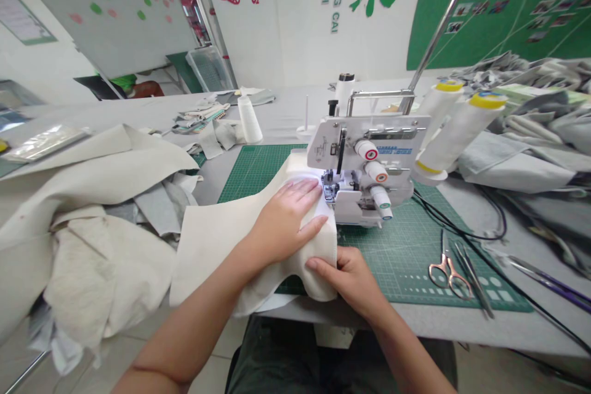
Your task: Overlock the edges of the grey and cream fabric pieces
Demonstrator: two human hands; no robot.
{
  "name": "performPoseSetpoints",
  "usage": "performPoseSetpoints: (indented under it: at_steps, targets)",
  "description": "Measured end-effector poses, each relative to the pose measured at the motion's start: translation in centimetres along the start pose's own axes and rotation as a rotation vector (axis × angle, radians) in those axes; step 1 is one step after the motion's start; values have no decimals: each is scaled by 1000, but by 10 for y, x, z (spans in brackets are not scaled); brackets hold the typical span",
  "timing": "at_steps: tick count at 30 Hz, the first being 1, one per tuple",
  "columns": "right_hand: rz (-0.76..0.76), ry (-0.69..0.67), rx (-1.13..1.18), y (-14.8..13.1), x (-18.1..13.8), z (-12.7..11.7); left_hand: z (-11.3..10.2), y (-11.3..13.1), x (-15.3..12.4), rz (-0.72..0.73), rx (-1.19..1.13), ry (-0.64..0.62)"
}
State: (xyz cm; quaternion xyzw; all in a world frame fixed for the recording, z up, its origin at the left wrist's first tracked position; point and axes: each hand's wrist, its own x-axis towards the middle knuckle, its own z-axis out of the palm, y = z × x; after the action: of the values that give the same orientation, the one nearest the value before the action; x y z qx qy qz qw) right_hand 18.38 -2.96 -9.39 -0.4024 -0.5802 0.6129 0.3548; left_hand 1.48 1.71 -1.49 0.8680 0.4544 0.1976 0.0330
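Observation:
A cream fabric piece lies across the green cutting mat, its far edge under the presser foot of a white overlock sewing machine. My left hand lies flat on the fabric with fingers stretched toward the presser foot. My right hand pinches the fabric's near edge, thumb on top, just in front of the machine.
Scissors and tweezers lie on the mat at right. White thread cones stand beside the machine, another cone behind. Heaps of cream cloth at left, grey cloth at right. Black cables cross the table.

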Motion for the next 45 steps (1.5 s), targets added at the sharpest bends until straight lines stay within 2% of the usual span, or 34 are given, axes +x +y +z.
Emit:
performPoseSetpoints:
  at_steps: [5,9,13,16,19,23,28,34,45]
  targets:
    - [10,-23,9,-1,0,1,4,-3,2,20,3,98]
    - [-33,-40,20,0,1,2,3,24,-25,-5,74,261]
    - [-80,-61,35,-2,3,3,12,64,-66,19,6,187]
    - [-74,-86,40,-3,2,5,21,75,-81,-20,49,139]
    - [-61,-128,62,-5,1,5,27,70,-80,-47,97,129]
    - [-33,-176,101,-5,-1,5,26,59,-72,-13,89,143]
    - [-56,-177,23,-5,0,4,24,52,-63,17,74,161]
    - [-123,-194,31,-8,2,3,23,46,-55,17,72,166]
    - [-114,-177,51,-2,2,2,16,39,-43,21,100,126]
